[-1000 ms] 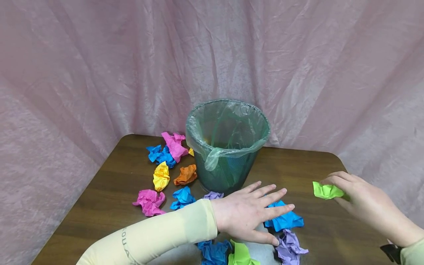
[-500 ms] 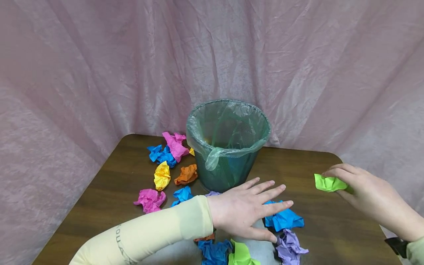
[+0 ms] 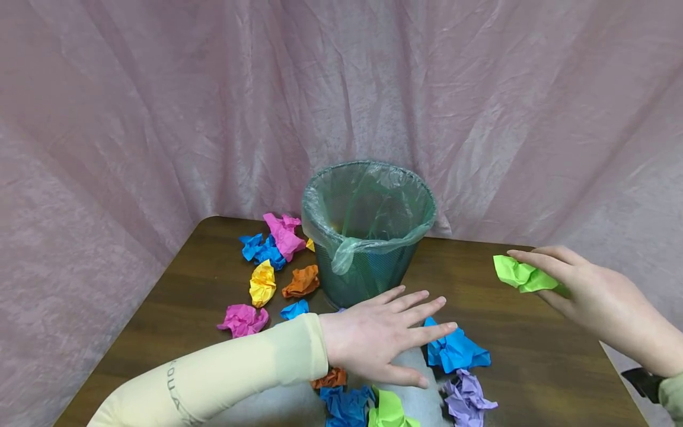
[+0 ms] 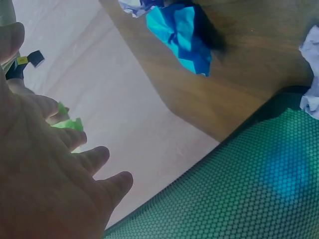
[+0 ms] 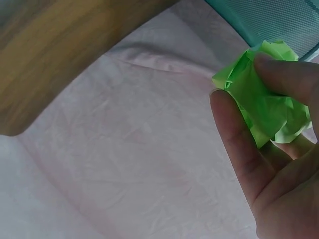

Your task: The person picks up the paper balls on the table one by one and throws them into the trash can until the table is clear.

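Observation:
My right hand pinches a crumpled lime-green paper ball between thumb and fingers, raised over the right side of the table. My left hand is spread with straight fingers and holds nothing. It hovers in front of the bin, its fingertips pointing toward a crumpled blue paper. A green mesh bin with a clear plastic liner stands at the back middle. Below the left hand lie a dark blue paper ball, another lime-green one, a purple one and a brown-orange one.
Left of the bin lie crumpled papers: pink, blue, yellow, orange, a second pink and a smaller-looking blue. The brown wooden table ends at a pink curtain behind.
My right hand has risen and moved slightly toward the bin with the lime-green paper ball. My left hand has drifted left, uncovering more of the brown-orange paper.

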`<state>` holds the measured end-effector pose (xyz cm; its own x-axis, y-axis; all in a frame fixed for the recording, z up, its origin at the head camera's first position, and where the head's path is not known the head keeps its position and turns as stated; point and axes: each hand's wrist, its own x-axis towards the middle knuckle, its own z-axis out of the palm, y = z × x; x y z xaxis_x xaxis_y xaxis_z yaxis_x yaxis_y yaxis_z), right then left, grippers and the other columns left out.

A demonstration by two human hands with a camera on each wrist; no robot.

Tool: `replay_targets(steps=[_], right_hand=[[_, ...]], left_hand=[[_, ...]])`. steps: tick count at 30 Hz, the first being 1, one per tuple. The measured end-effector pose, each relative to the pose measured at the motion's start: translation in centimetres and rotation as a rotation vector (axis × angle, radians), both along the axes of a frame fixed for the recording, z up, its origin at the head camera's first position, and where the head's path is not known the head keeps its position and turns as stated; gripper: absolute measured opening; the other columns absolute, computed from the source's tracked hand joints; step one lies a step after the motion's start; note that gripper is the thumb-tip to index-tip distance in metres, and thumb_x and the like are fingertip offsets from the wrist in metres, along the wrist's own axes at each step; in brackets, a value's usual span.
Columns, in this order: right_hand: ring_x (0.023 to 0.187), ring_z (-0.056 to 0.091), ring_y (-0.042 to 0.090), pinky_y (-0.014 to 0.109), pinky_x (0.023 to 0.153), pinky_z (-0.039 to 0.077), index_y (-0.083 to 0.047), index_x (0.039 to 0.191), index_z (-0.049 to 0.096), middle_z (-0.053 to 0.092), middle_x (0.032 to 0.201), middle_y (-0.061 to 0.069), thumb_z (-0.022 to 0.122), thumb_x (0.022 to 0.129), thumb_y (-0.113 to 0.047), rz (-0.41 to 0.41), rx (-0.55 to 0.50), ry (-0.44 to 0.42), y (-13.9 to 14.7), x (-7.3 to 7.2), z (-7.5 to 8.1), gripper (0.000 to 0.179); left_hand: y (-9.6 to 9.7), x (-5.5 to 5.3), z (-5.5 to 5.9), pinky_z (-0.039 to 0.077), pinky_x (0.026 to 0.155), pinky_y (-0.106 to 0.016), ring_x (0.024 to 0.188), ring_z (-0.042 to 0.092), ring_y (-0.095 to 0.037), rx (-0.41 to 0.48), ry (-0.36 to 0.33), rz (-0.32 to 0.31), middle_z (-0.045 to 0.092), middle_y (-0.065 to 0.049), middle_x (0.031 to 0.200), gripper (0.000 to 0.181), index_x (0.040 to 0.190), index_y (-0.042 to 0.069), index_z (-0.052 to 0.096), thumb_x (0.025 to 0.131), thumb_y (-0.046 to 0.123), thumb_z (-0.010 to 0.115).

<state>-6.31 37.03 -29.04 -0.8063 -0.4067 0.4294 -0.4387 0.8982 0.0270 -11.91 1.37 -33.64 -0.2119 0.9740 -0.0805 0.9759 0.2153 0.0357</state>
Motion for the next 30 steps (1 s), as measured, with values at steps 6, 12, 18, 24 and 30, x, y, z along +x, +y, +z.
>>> replay_targets(steps=[6, 12, 18, 24, 30], right_hand=[[0.062, 0.06, 0.008, 0.028, 0.044, 0.043, -0.026, 0.136, 0.065, 0.063, 0.123, -0.004, 0.093, 0.064, -0.004, -0.019, 0.025, -0.012, -0.7, -0.3, 0.9, 0.08], [0.073, 0.067, 0.017, 0.031, 0.048, 0.048, -0.023, 0.132, 0.068, 0.063, 0.122, -0.005, 0.089, 0.065, -0.002, 0.032, 0.031, 0.017, -1.2, -0.8, 1.7, 0.073], [0.084, 0.067, 0.016, 0.034, 0.051, 0.051, -0.023, 0.127, 0.069, 0.063, 0.12, -0.007, 0.075, 0.092, -0.034, 0.086, 0.027, 0.054, -2.2, -1.9, 2.9, 0.038], [0.084, 0.067, 0.014, 0.034, 0.054, 0.051, -0.022, 0.125, 0.071, 0.064, 0.12, -0.008, 0.09, 0.063, 0.004, 0.116, 0.024, 0.085, -3.9, -3.0, 4.6, 0.07], [0.093, 0.066, 0.013, 0.032, 0.065, 0.05, -0.021, 0.125, 0.071, 0.064, 0.122, -0.006, 0.087, 0.067, 0.007, 0.127, 0.011, 0.107, -5.6, -4.2, 6.3, 0.066]], left_hand=[[-1.0, -0.3, 0.1, 0.001, 0.125, -0.043, 0.154, -0.015, -0.017, 0.023, -0.025, -0.017, -0.017, 0.004, 0.168, 0.082, 0.163, 0.034, -0.006, 0.101, 0.072, 0.03], [-2.5, -0.2, 0.0, 0.004, 0.125, -0.045, 0.155, -0.012, -0.017, 0.049, -0.057, -0.041, -0.013, 0.004, 0.169, 0.081, 0.164, 0.033, -0.003, 0.101, 0.07, 0.031], [-4.5, -0.1, -0.1, 0.007, 0.124, -0.048, 0.156, -0.008, -0.018, 0.078, -0.062, -0.023, -0.009, 0.004, 0.17, 0.081, 0.165, 0.031, 0.003, 0.101, 0.07, 0.034], [-6.5, 0.0, 0.0, 0.011, 0.124, -0.05, 0.157, -0.003, -0.021, 0.123, -0.04, 0.007, -0.005, 0.002, 0.171, 0.081, 0.166, 0.028, 0.01, 0.101, 0.069, 0.036], [-8.6, 0.0, 0.3, 0.013, 0.124, -0.05, 0.157, 0.002, -0.022, 0.16, -0.016, 0.048, 0.002, 0.001, 0.172, 0.08, 0.166, 0.027, 0.015, 0.101, 0.068, 0.039]])
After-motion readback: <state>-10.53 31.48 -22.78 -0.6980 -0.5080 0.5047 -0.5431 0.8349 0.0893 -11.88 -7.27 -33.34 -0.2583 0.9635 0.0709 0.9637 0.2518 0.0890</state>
